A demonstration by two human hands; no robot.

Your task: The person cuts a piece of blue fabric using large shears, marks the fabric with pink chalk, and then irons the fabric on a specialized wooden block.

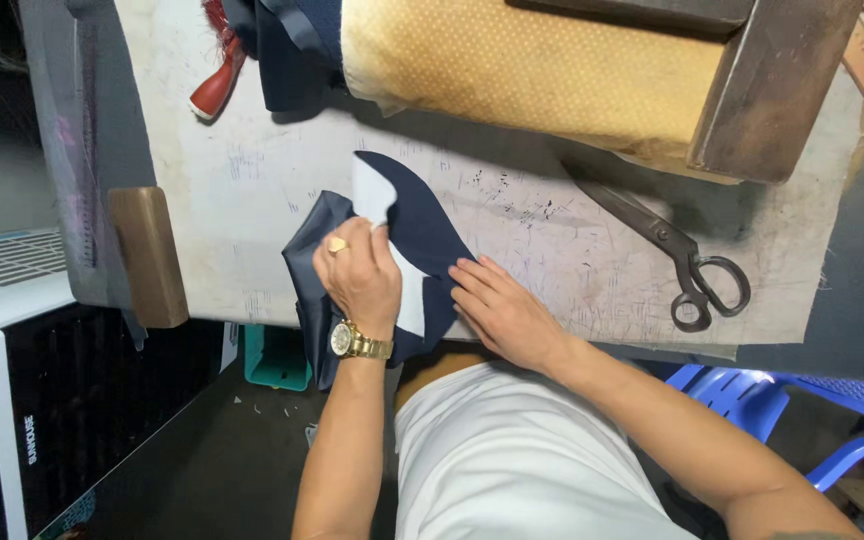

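Navy cloth (422,225) with a white lining (372,192) lies at the near edge of a pale, chalk-marked bench (552,215), under both hands. Left hand (357,275), wearing a gold ring and watch, has its grip pinched on a fold of the white lining, lifting it slightly. Right hand (502,310) lies flat just beside it, fingers spread and pressing the cloth down. Dark shears (667,250) rest closed well to the right. A yellow cushion (532,70) with a wooden block sits at the far side. A red-handled brush (217,85) lies far left.
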